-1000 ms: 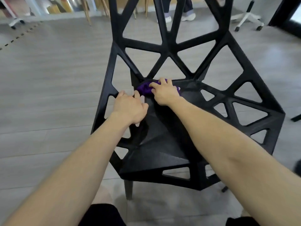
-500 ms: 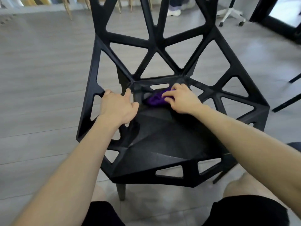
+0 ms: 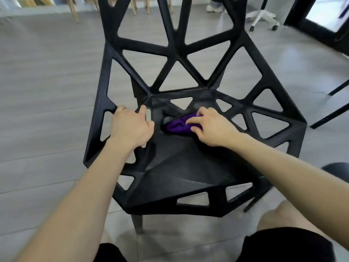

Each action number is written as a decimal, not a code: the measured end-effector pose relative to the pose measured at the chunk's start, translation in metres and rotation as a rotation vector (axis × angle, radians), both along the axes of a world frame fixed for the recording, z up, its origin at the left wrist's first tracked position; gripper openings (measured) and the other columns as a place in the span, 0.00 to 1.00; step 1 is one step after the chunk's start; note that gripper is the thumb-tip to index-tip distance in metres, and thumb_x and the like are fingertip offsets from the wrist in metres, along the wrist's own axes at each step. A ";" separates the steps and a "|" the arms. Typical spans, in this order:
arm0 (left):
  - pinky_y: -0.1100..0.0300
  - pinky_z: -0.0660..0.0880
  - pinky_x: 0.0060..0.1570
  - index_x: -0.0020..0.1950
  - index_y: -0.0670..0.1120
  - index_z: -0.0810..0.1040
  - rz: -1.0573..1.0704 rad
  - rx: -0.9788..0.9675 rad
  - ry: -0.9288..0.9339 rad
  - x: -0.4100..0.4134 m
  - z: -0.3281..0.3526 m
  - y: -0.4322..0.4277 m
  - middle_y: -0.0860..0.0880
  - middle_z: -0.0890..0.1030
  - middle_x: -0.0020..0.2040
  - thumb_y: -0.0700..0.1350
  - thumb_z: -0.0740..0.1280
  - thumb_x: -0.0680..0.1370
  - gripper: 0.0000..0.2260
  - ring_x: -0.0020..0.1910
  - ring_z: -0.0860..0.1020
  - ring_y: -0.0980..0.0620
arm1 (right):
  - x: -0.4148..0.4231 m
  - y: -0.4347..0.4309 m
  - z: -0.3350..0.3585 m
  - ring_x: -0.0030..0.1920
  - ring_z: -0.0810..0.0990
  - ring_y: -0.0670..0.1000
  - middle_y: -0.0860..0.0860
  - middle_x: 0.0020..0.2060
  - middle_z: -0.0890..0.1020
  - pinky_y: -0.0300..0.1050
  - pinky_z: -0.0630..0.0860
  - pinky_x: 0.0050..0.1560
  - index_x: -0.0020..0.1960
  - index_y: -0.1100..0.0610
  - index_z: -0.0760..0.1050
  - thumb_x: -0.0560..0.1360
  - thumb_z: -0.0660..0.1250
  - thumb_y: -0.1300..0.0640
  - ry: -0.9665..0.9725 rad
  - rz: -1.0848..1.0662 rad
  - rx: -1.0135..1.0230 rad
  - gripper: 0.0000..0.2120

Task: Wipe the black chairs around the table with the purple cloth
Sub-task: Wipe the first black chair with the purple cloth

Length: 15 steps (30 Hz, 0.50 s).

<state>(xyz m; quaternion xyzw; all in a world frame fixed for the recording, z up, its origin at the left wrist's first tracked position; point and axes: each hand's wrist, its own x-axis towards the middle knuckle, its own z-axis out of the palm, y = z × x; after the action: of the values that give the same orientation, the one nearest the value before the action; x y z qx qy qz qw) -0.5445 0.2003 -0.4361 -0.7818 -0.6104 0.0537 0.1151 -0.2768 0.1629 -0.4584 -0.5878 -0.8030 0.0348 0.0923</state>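
Note:
A black chair (image 3: 181,167) with a lattice of triangular holes fills the middle of the view, its seat facing me. My right hand (image 3: 211,127) grips the bunched purple cloth (image 3: 178,125) and presses it onto the back of the seat, just in front of the backrest. Part of the cloth is hidden under my fingers. My left hand (image 3: 130,125) holds the chair's left side frame, its fingers curled over a strut beside the seat.
Grey plank floor (image 3: 47,91) surrounds the chair. A white wheeled chair base (image 3: 262,17) and a person's shoes (image 3: 213,7) are at the back right. Black table legs (image 3: 332,112) stand at the right edge. Wooden chair legs (image 3: 75,8) are at the back left.
My right hand has dragged the cloth rightward and a little toward me along the back of the seat. The left hand has kept its grip on the frame. My head has shifted.

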 end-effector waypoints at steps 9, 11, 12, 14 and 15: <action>0.50 0.61 0.74 0.88 0.49 0.54 -0.032 -0.004 0.020 -0.006 -0.010 0.005 0.41 0.85 0.51 0.57 0.38 0.78 0.37 0.61 0.79 0.40 | -0.058 0.137 -0.011 0.67 0.69 0.65 0.57 0.70 0.71 0.62 0.78 0.58 0.75 0.46 0.74 0.85 0.59 0.50 -0.051 -0.190 0.072 0.19; 0.49 0.60 0.76 0.87 0.49 0.56 -0.035 -0.006 0.003 -0.011 -0.011 0.007 0.39 0.85 0.55 0.57 0.38 0.76 0.39 0.65 0.78 0.39 | -0.071 0.137 -0.018 0.67 0.69 0.65 0.57 0.71 0.72 0.61 0.76 0.61 0.76 0.45 0.72 0.86 0.57 0.48 -0.107 -0.077 0.056 0.20; 0.49 0.61 0.76 0.87 0.49 0.57 -0.038 -0.016 -0.009 -0.013 -0.011 0.008 0.38 0.85 0.56 0.57 0.37 0.76 0.40 0.66 0.78 0.39 | -0.063 0.140 -0.020 0.66 0.69 0.65 0.57 0.70 0.72 0.61 0.75 0.64 0.76 0.45 0.72 0.86 0.56 0.47 -0.141 -0.059 0.060 0.20; 0.49 0.61 0.77 0.87 0.48 0.58 -0.043 -0.028 -0.017 -0.016 -0.010 0.009 0.39 0.86 0.55 0.55 0.38 0.76 0.39 0.65 0.78 0.39 | -0.027 0.142 -0.017 0.67 0.69 0.65 0.57 0.70 0.73 0.62 0.74 0.67 0.76 0.44 0.72 0.86 0.56 0.48 -0.167 -0.142 0.095 0.20; 0.49 0.61 0.77 0.87 0.47 0.58 -0.045 -0.031 -0.020 -0.014 -0.009 0.009 0.40 0.86 0.52 0.54 0.40 0.78 0.37 0.64 0.79 0.40 | -0.008 0.136 -0.011 0.68 0.69 0.65 0.57 0.71 0.72 0.62 0.73 0.68 0.76 0.43 0.72 0.86 0.57 0.48 -0.165 -0.216 0.108 0.20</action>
<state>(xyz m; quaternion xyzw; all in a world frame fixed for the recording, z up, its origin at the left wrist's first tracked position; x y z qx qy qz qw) -0.5589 0.2090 -0.4450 -0.7976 -0.5928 0.0526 0.0982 -0.2846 0.2987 -0.4696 -0.6659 -0.7405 -0.0669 0.0609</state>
